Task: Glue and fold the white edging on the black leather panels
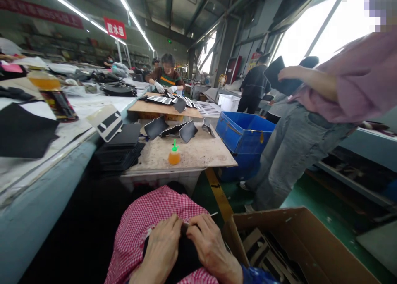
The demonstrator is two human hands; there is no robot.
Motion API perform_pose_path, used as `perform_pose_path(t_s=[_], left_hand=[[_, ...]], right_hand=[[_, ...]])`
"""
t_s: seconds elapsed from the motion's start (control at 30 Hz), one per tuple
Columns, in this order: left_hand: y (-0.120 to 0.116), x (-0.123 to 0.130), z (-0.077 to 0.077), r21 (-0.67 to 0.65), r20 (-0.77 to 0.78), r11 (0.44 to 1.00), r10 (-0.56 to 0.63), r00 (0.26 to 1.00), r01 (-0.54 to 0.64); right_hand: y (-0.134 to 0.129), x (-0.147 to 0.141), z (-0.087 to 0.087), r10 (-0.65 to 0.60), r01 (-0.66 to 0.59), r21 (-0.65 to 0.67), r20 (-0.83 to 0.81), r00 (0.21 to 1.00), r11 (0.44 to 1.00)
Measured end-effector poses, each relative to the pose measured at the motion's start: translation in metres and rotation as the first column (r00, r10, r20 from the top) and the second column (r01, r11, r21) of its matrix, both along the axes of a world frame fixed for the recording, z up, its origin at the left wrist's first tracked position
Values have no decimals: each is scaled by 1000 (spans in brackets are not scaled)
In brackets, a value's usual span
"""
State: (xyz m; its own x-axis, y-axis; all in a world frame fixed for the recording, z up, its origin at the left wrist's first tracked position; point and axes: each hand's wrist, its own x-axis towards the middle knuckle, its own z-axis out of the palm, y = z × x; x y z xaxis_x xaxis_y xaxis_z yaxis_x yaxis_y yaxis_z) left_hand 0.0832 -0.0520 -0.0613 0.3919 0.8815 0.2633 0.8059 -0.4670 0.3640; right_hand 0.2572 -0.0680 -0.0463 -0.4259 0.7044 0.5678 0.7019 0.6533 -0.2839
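Over my lap, on a red checked apron (155,205), both my hands grip a black sheet piece (185,255) by its upper edge. My left hand (166,238) has its fingers curled over that edge. Close beside it, my right hand (206,238) pinches the same edge, thumb and fingertips pressed together. A thin pale strip end sticks out past the right knuckles. The lower part of the piece is partly hidden by my hands. Ahead on a board (211,153) stands a small bottle (174,156) of amber liquid with a green nozzle, and several bent black panels (188,132) lie behind it.
A stack of black sheets (122,145) stands at the board's left, by a long table (71,139) with a drink bottle (56,96). On the right are a cardboard box (310,226) holding pieces, a blue bin (238,139) and a standing person (288,147). Another gloved person (167,75) works opposite.
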Motion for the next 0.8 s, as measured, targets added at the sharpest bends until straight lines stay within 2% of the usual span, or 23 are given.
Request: perform_pose_path(t_s=[0.1,0.23,0.33,0.37,0.43,0.5,0.57,0.67,0.8], left_hand=[[-4,0,4,65,36,998,-24,999,22],[0,-8,26,157,115,986,-71,991,52],[4,-17,46,173,210,981,-122,970,86],[5,-21,51,172,241,980,-141,960,101],[4,-26,59,173,277,977,-173,945,127],[1,-30,61,199,282,970,-192,940,138],[-3,-32,60,236,289,963,-199,936,131],[-7,-31,56,281,271,953,-189,944,111],[-11,-28,56,341,216,931,-210,954,128]], right_hand=[[-3,8,12,59,-59,-51,-6,998,997],[5,29,30,129,-136,-37,-152,980,990],[11,39,40,67,-62,27,-310,948,998],[12,40,43,46,-33,47,-318,947,998],[12,38,49,37,-21,73,-222,974,997],[9,32,52,57,-52,74,-65,996,996],[5,24,51,68,-69,77,9,998,995],[-1,17,44,64,-63,96,-7,998,993],[-5,12,36,46,-47,-19,-76,996,999]])
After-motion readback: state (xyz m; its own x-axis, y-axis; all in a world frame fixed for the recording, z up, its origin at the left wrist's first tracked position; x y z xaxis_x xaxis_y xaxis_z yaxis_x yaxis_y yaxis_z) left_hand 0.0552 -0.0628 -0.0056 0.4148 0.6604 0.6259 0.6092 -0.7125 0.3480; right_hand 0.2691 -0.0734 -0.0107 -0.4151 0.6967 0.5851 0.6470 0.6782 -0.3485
